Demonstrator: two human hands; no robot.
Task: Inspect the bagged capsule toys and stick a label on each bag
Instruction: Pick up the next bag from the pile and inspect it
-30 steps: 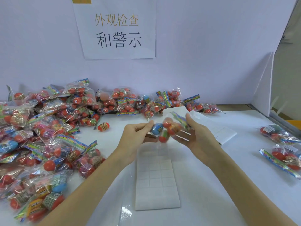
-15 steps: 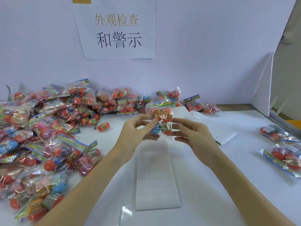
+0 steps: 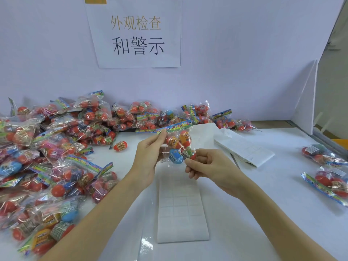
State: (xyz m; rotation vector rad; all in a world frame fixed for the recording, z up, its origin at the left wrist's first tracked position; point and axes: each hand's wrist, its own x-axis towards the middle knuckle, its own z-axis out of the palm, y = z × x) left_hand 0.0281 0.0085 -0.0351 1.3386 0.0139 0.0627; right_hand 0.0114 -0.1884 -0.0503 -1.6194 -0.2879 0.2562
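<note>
I hold one clear bag of capsule toys (image 3: 178, 143) upright above the table, its colourful header strip on top. My left hand (image 3: 150, 153) pinches the bag at its upper left corner. My right hand (image 3: 205, 164) pinches its lower right corner, fingers curled. Orange, red and blue capsules show inside. Below the hands a white label sheet (image 3: 181, 210) with a grid of blank labels lies flat on the table.
A big heap of bagged capsule toys (image 3: 52, 157) covers the left side and runs along the back wall. One loose red capsule (image 3: 120, 146) lies near it. Several bags (image 3: 327, 166) lie at the right edge. A stack of white sheets (image 3: 243, 146) sits behind my right hand.
The bag has been turned from lying sideways between my hands to hanging upright. My left hand moved up to its top corner and my right hand dropped to its bottom corner.
</note>
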